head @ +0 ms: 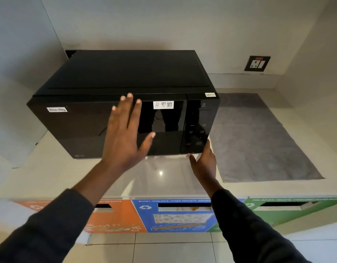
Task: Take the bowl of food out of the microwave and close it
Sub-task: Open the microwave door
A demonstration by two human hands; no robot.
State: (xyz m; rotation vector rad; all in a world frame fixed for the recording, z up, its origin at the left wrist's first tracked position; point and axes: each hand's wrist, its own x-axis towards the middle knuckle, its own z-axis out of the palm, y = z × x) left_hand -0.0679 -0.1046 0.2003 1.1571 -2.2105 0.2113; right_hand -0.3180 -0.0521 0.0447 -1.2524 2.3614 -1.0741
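Head view, looking down at a black microwave (124, 88) standing on a pale surface (50, 179), its glass door (84, 126) shut flush with the body. I hold my left hand (124, 137) flat before the door, fingers (133, 111) spread and empty, the tips near the door's top edge; whether the palm touches the glass cannot be told. My right hand (203, 164) sits low at the bottom right corner, just under the control panel (197, 128), fingers loosely parted and gripping nothing. The bowl of food is nowhere in sight: it is not on the surface, and the dark, reflective glass hides whatever is inside. A grey mat (258, 137) lies to the right of the appliance, bare, and a wall socket (257, 63) sits above it. I judge the task barely begun, assuming the bowl is inside: opening the door, lifting the bowl out and shutting the door all remain.
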